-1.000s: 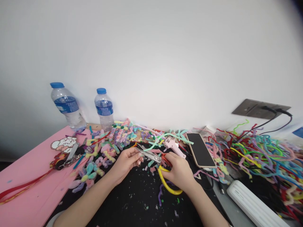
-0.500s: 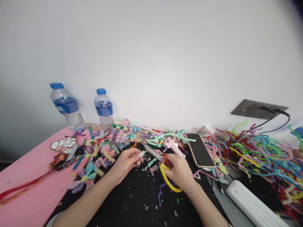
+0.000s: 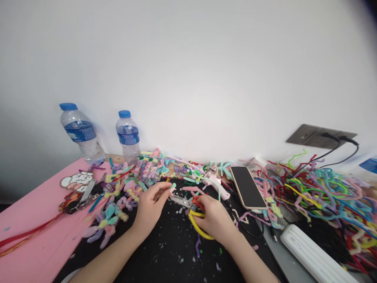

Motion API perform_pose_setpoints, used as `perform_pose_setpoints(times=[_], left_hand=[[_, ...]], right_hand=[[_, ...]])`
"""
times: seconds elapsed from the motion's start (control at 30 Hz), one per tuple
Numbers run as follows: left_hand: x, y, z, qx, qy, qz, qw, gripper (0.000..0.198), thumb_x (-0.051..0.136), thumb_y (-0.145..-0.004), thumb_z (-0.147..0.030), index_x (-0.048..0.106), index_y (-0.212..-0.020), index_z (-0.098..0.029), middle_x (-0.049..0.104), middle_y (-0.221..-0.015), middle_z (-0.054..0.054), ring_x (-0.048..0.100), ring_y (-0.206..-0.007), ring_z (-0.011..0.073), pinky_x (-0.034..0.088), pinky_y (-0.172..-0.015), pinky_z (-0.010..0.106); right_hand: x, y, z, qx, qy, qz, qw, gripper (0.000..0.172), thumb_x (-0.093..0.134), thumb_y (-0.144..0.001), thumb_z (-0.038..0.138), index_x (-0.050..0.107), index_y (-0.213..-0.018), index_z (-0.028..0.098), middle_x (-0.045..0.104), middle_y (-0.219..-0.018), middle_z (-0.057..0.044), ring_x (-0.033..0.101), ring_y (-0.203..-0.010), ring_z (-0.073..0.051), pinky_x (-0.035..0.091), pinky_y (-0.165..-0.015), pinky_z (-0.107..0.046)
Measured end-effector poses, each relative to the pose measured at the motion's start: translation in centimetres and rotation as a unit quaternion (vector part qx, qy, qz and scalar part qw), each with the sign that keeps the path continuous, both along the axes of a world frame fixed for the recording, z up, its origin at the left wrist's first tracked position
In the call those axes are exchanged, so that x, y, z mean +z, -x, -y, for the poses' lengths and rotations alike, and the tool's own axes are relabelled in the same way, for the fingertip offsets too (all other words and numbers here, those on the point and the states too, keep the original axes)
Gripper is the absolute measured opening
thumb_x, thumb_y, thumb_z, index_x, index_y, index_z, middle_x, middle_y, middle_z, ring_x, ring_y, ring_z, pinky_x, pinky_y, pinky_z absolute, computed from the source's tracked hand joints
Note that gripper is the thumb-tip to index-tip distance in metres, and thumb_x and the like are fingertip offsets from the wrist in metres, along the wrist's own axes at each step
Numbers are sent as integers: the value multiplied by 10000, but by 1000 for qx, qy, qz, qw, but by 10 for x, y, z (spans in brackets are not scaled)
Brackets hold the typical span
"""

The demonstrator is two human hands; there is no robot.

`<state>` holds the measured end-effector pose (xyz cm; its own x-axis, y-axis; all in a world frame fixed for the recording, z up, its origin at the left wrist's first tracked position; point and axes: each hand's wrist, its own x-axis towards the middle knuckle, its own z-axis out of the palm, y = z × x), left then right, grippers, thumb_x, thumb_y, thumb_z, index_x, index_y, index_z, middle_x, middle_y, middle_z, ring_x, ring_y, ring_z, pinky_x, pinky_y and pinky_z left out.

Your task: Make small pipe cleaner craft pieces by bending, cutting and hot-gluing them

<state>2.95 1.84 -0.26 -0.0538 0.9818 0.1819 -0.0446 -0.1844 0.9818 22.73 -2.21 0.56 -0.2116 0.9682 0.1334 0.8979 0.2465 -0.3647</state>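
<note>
My left hand [image 3: 150,206] is closed, thumb and fingers pinching a small mint-green piece of pipe cleaner [image 3: 173,186]. My right hand [image 3: 216,218] grips scissors [image 3: 182,202] by their red and yellow handles. The blades point left, with their tips near my left fingertips; I cannot tell whether they touch the piece. A longer mint-green pipe cleaner [image 3: 218,186] curves down behind my right hand, beside a pale pink glue gun [image 3: 216,184]. Below the scissors, a purple pipe cleaner strip [image 3: 197,247] lies on the black mat [image 3: 165,251] among fuzzy scraps.
Two water bottles [image 3: 128,135] stand against the wall. Fuzzy pipe cleaner shapes [image 3: 108,222] spread along the left and back. A phone [image 3: 247,188], a white power bank-like block [image 3: 315,255] and tangled pipe cleaners [image 3: 332,192] lie right, below a wall socket [image 3: 321,135] with two plugged cables.
My right hand and the scissors have moved left and slightly down, bringing the blades close to my left fingertips. The long mint-green pipe cleaner has shifted from near the phone and now hangs downward.
</note>
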Motion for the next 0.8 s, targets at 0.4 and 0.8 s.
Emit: perform_pose_setpoints(times=[0.4,0.8], left_hand=[[1,-3,5,-138,-54,-121,982,148,642,-717,-144,747,-752,-242,724,-749,32,626,-688,201,444,-690,253],[2,-10,9,-306,18,-141,942,183,532,-746,-102,703,-738,-164,646,-609,15,594,-573,152,436,-574,225]], right_hand=[[15,10,11,100,-44,-117,987,96,493,-840,184,493,-935,201,560,-894,-48,534,-818,-187,435,-706,-285],[8,5,5,160,-23,-53,985,129,390,-914,166,492,-842,200,534,-805,-10,520,-727,-145,396,-664,-232]])
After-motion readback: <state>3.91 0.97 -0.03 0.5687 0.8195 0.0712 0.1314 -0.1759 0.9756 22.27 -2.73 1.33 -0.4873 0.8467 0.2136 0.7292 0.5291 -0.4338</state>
